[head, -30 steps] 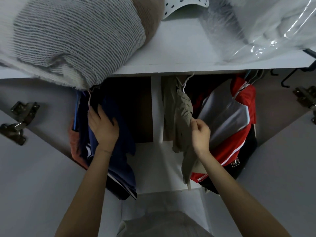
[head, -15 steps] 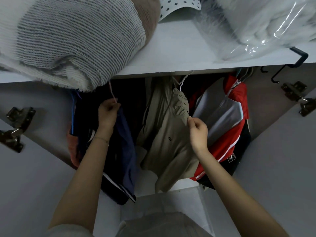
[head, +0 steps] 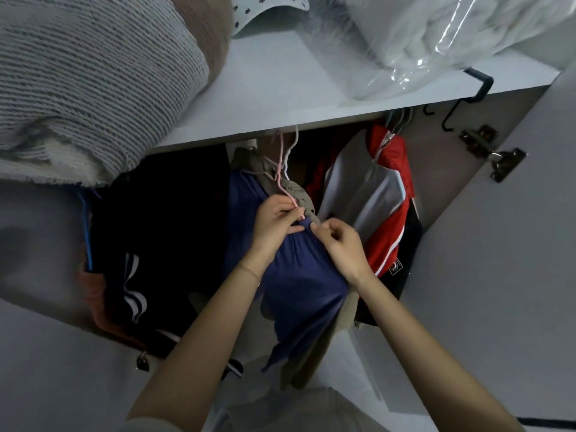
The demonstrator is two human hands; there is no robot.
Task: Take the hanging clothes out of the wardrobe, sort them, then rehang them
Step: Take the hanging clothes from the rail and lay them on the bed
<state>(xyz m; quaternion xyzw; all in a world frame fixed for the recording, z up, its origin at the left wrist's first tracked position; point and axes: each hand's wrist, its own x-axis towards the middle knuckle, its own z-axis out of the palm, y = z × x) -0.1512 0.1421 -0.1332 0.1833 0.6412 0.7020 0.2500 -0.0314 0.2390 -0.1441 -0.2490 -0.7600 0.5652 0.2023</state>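
Note:
A blue garment hangs on a pink hanger in the middle of the open wardrobe. My left hand pinches the pink hanger at the garment's shoulder. My right hand pinches the blue fabric just beside it. A khaki garment on a white hanger hangs right behind the blue one, mostly hidden. A red, grey and black jacket hangs to the right. Dark garments with white stripes hang to the left.
The white shelf above holds a grey knit blanket and a clear plastic bag of white bedding. Wardrobe doors stand open on both sides, with a metal hinge at the right. A black hook hangs off the shelf edge.
My left hand has carried the blue garment on its pink hanger rightward in front of the khaki one. My right hand let go of the khaki fabric and took hold of the blue fabric.

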